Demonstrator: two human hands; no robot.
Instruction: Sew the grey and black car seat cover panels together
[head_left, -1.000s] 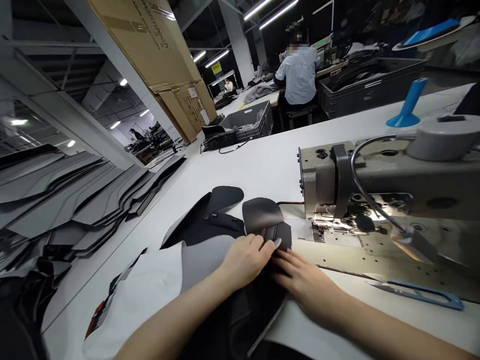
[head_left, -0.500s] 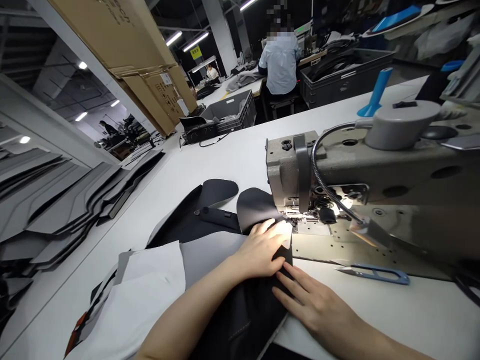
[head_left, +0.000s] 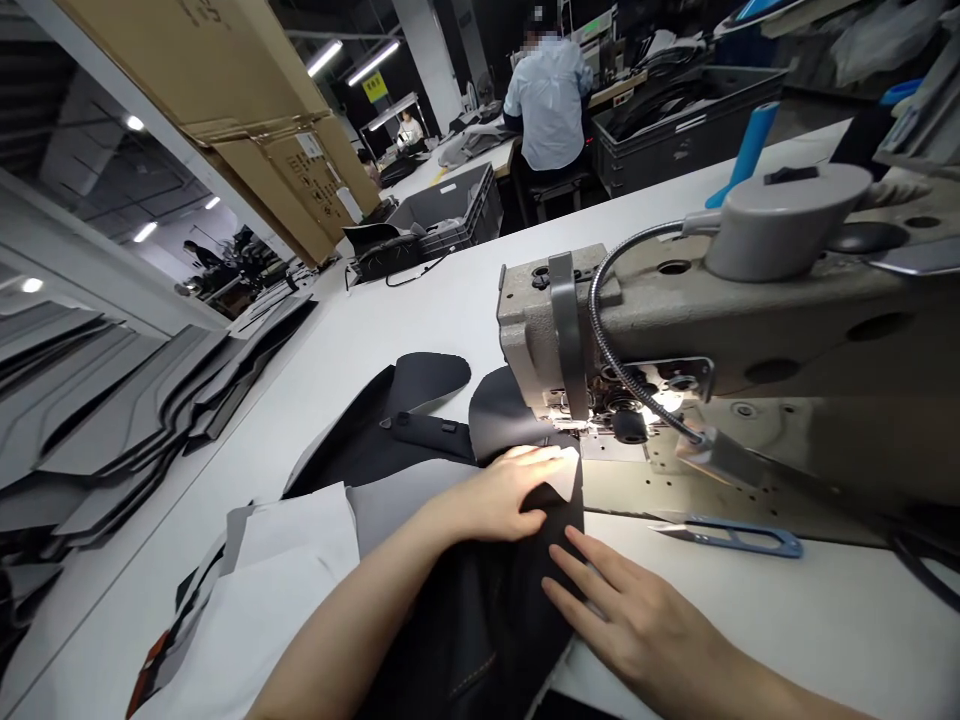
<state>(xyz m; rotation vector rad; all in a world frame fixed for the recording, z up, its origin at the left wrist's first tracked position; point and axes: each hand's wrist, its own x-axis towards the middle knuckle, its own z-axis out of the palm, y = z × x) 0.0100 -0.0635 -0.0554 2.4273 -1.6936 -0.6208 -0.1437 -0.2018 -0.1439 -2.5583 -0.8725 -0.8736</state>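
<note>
Dark sewn fabric (head_left: 480, 610) lies on the table up to the sewing machine (head_left: 615, 340), with curved flaps at its far side. On this fabric, just in front of the lit needle area, my left hand (head_left: 506, 495) rests palm down, open, fingers stretched and thumb apart. A small pale piece (head_left: 566, 475) shows at its fingertips; whether it is part of the fabric is unclear. My right hand (head_left: 637, 615) is open too, fingers spread, its tips on the fabric's right edge. Thread snips (head_left: 739, 537) with a blue handle lie right of the hands.
White cloth pieces (head_left: 292, 560) lie beside my left forearm. Stacked grey panels (head_left: 135, 400) line the left side. Behind the table are a grey crate (head_left: 450, 215), tall cardboard boxes (head_left: 300, 180) and a seated person (head_left: 551, 105). A bendable lamp (head_left: 720, 460) hangs by the needle.
My left thumb and right fingertips, close together before, are now farther apart. The left fingers have slid slightly over the fabric. The whole view has shifted a little.
</note>
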